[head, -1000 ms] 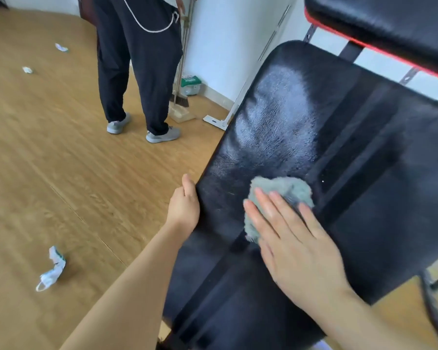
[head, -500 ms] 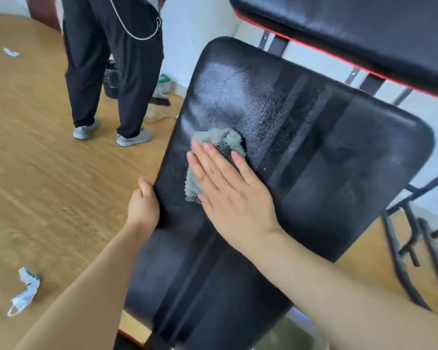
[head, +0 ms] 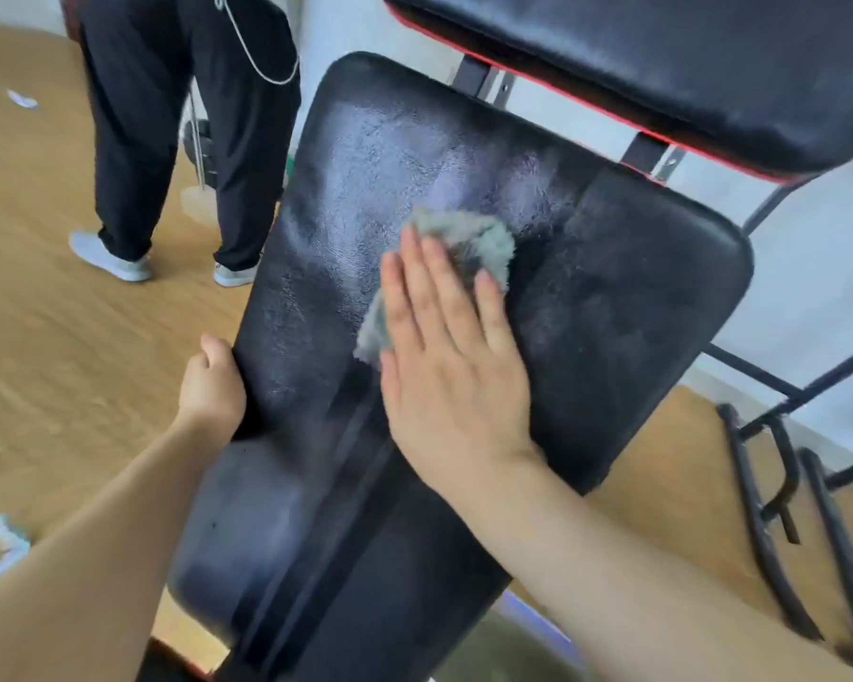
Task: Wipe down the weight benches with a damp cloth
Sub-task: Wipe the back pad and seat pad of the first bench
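A black padded weight bench fills the middle of the view, its surface streaked with wet patches toward the far end. My right hand lies flat on a fluffy grey cloth, pressing it against the pad near the centre; the cloth sticks out past my fingertips and to the left of my palm. My left hand grips the bench's left edge, thumb on top, fingers hidden under the pad.
A second black pad with red trim hangs above at the top right. Another person in dark trousers stands on the wooden floor at the left rear. Scraps of white litter lie on the floor. Black metal frame bars stand at the right.
My right hand has slid the cloth from the bench's left side toward the centre and farther up the pad. My left hand keeps its grip on the edge. The view has shifted.
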